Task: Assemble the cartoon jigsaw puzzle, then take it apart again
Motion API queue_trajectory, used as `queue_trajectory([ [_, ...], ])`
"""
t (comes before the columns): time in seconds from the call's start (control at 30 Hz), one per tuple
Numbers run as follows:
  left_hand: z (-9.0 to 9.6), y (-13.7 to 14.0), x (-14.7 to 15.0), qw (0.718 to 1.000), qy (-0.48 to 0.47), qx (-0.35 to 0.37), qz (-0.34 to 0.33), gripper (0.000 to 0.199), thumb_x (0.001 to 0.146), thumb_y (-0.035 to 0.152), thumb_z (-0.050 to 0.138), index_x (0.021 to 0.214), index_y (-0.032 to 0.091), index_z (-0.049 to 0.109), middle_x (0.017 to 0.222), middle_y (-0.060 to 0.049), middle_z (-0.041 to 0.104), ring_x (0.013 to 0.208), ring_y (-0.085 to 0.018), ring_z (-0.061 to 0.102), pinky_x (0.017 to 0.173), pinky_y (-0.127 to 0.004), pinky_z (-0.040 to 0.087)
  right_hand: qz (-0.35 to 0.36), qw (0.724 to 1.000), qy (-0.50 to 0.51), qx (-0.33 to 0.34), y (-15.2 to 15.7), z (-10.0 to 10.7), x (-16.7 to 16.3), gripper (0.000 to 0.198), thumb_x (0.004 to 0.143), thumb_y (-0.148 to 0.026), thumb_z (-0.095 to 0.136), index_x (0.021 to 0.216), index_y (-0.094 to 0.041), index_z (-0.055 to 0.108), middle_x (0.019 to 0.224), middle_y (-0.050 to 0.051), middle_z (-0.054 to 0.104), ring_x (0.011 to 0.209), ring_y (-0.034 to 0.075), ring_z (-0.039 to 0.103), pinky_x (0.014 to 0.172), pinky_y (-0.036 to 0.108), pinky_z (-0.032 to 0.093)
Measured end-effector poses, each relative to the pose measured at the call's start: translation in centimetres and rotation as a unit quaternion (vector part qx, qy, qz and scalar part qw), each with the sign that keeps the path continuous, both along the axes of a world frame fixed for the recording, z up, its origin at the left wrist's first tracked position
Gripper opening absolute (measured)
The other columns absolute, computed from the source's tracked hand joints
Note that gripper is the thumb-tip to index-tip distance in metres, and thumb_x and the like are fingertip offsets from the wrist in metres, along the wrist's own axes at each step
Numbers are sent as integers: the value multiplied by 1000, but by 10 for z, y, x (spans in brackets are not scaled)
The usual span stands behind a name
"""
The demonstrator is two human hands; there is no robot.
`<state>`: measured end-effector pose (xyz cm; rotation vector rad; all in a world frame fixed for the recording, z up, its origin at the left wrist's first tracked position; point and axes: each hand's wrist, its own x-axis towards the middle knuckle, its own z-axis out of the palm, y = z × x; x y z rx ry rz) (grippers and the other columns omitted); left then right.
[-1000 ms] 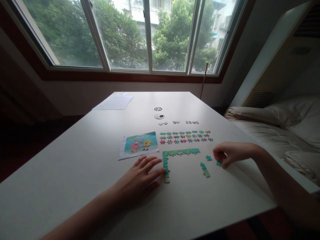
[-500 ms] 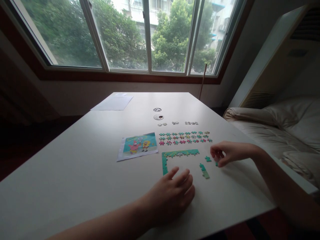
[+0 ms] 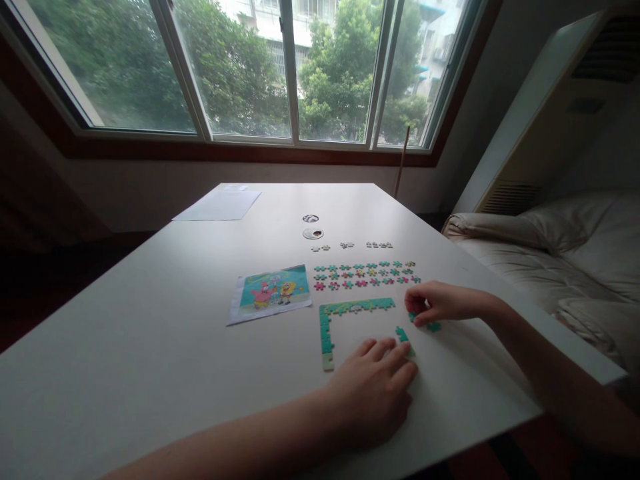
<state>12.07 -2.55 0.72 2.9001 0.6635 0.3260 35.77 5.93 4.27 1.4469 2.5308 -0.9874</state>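
My left hand lies palm down on the table, fingers stretched out and slightly apart. Its fingertips rest on a short strip of joined green puzzle pieces, partly covering it. Thumb and index finger of my right hand pinch a green puzzle piece at the table surface. Just beside that hand lies another loose green piece. Left of both hands, joined border pieces form an L, with a top edge and a left side.
Rows of loose puzzle pieces lie beyond the border, with whitish pieces farther back. A cartoon picture sheet is to the left. Two round discs and papers sit toward the window on the white table.
My left hand has moved right, from the border's left side onto the joined strip. My right hand has shifted left, and the piece it was at now lies behind it.
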Motion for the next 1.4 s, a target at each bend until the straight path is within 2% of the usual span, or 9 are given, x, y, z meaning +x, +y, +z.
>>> queue_trajectory([
  [0.13,0,-3,-1,1000,1,-4,-2,34,88,31,45,119,18,46,133,-7,42,118,-25,40,98,-40,33,13,1000,3,10,-2,1,-2,21,69,-32,63,76,-15,53,69,-1,52,62,10,45,53,20,35],
  [0.3,3,-5,-3,1000,-7,-13,-12,36,88,32,45,121,17,43,133,-8,43,118,-24,39,99,-40,32,11,1000,-6,1,-2,1,3,24,68,-30,64,84,-15,56,69,-1,54,61,11,47,53,21,36],
  [0.4,4,-4,-4,1000,-9,-13,-9,37,88,32,43,122,16,42,134,-9,41,118,-25,39,98,-40,32,22,1000,-10,3,-2,2,5,19,70,-32,63,77,-15,59,67,-1,57,61,11,49,54,22,37],
  [0.57,5,-4,-4,1000,-10,-22,-8,36,87,32,45,120,16,44,130,-8,44,117,-25,39,98,-40,32,38,997,61,34,-4,7,-6,19,74,-34,61,77,-15,61,75,1,62,70,13,54,65,23,41],
  [0.7,5,-4,-5,1000,-10,-22,-12,36,87,32,45,120,16,45,130,-9,44,116,-26,40,98,-41,32,28,994,96,42,-8,9,-15,24,73,-38,63,78,-14,63,70,2,62,65,12,53,60,22,42],
  [0.87,4,-4,-5,1000,-9,-20,-14,36,87,32,45,119,17,45,131,-9,43,117,-26,39,98,-40,32,35,990,112,75,-9,8,-18,30,78,-41,57,88,-16,69,72,4,64,60,11,51,57,22,41],
  [1.03,7,-4,-4,1000,0,-16,-11,36,88,33,44,120,17,45,130,-8,44,117,-25,39,98,-39,32,22,981,144,126,-3,4,-15,36,87,-42,45,100,-15,65,83,6,65,69,13,54,63,23,42],
  [1.23,8,-4,-5,1000,-2,-23,-12,36,87,32,45,120,17,44,131,-7,44,118,-25,39,99,-39,31,33,985,128,108,-3,1,-14,33,88,-39,44,101,-16,63,82,5,63,68,13,52,61,23,41],
  [1.4,8,-4,-6,1000,-5,-29,-11,36,87,31,45,120,17,45,132,-7,43,118,-25,38,100,-39,30,19,990,114,86,-2,0,-14,32,80,-38,56,101,-15,59,71,1,57,61,11,49,55,21,40],
])
